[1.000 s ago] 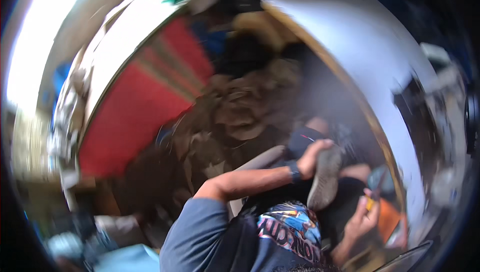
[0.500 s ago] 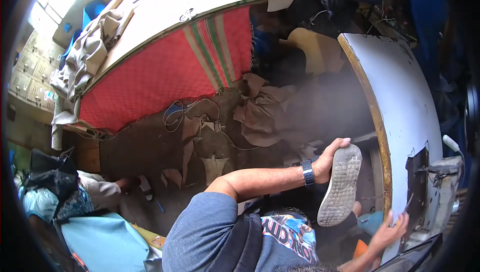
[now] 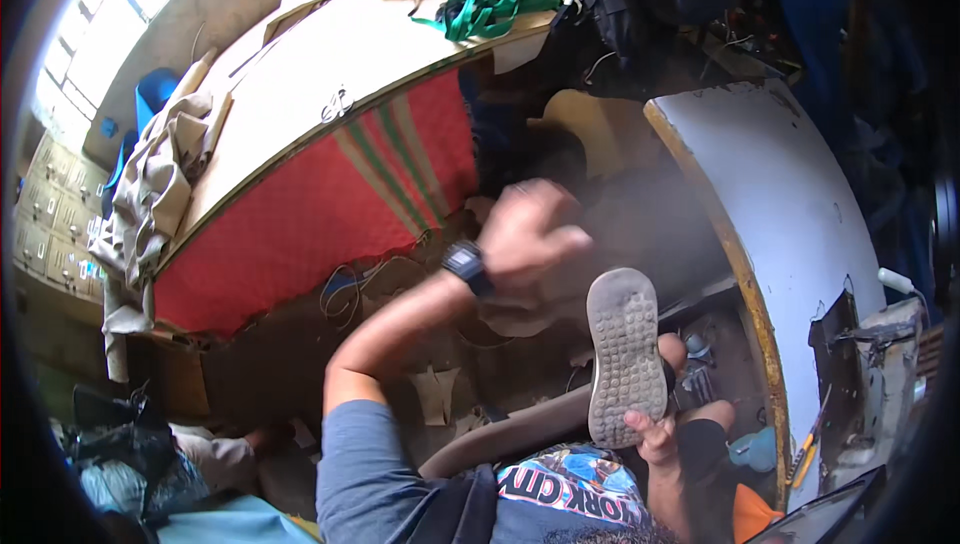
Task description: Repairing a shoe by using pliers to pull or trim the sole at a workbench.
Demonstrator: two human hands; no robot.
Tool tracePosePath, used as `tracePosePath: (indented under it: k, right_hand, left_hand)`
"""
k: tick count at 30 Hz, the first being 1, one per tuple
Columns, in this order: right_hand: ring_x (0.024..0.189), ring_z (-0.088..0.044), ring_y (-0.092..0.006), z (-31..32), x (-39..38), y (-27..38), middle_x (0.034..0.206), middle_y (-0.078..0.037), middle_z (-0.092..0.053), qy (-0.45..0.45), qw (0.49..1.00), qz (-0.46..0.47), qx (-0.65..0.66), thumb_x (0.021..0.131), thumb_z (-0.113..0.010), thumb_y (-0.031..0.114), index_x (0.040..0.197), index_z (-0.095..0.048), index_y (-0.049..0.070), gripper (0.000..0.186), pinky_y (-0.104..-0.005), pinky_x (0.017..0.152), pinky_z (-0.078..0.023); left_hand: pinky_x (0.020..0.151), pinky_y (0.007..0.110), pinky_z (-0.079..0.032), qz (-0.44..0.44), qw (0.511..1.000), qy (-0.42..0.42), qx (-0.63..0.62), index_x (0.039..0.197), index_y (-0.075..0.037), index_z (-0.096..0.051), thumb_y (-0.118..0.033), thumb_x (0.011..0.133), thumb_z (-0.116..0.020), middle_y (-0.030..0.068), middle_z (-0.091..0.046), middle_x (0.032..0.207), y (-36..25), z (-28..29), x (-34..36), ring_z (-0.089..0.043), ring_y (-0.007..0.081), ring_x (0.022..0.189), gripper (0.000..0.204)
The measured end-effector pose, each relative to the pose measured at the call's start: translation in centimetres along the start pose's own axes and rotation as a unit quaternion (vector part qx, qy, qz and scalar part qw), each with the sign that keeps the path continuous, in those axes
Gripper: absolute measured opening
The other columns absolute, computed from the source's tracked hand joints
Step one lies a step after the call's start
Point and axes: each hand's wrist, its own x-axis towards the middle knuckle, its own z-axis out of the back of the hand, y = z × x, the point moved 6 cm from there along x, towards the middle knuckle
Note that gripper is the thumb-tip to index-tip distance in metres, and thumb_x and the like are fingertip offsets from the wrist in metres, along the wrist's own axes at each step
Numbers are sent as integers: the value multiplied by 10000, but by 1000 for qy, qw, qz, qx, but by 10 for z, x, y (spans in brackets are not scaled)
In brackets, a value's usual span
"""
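A shoe (image 3: 622,344) stands on end in front of my chest, its grey studded sole facing the camera. At its lower end my right hand (image 3: 655,436) is closed around it, fingers lying over the sole's edge. My left hand (image 3: 530,236), with a black watch (image 3: 463,262) on its wrist, is raised to the left of the shoe and apart from it. Motion smears that hand, but its thumb stands away from the fingers and nothing shows in it. The shoe's upper is mostly hidden behind the sole.
At the right stands a white worktop (image 3: 790,184) with a worn wooden edge, beside a grey machine (image 3: 880,384). A yellow-handled tool (image 3: 803,459) lies on it. Ahead is a table (image 3: 290,74) draped with red striped cloth (image 3: 320,234). Scraps (image 3: 437,394) litter the floor.
The shoe has passed from my left hand to my right and moved slightly left. My left hand has swung up and left. My right hand has come away from the white worktop.
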Motion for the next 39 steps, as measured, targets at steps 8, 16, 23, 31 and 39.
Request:
tracePosePath:
  k: [8,16,23,31,39]
  right_hand:
    - [1031,-654,-226,43,-64,-11,1141,-132,-693,-212,975,1,-71,796,-674,150,1224,-626,-40,470,-345,943,-491]
    - [1116,-610,-183,87,-64,-48,1195,-94,-673,-288,946,-88,116,857,-741,160,1256,-614,-16,454,-322,986,-456]
    - [1155,-589,-186,100,-83,-59,1234,-117,-651,-239,963,-6,120,886,-727,176,1322,-562,-11,503,-331,997,-458]
    - [1027,-634,-175,116,-86,-148,1146,-100,-693,-179,969,-166,-46,845,-744,395,1252,-618,-11,588,-315,943,-471]
    - [1047,-606,-249,117,-99,-121,1150,-125,-631,-166,974,-32,-150,881,-616,327,1248,-547,-11,503,-372,952,-462]
  left_hand:
    - [1000,515,-471,29,774,131,618,1399,-154,-510,-238,836,-624,162,-593,1307,362,222,-35,-566,398,1214,580]
    - [746,418,-565,253,866,-113,416,1273,-101,-619,-396,950,-563,179,-692,1066,417,289,-88,-669,322,935,441]
    - [928,378,-506,35,963,-268,-15,1213,40,-614,-195,977,-529,171,-635,1164,176,140,-85,-608,275,1056,344]
    - [912,339,-505,204,875,-9,-438,1215,-21,-556,-264,951,-617,105,-582,1200,-99,-112,-120,-600,205,1059,364]
    - [909,251,-428,259,792,311,-458,1177,-23,-616,106,942,-471,49,-635,1092,-199,-260,-170,-565,118,1037,304]
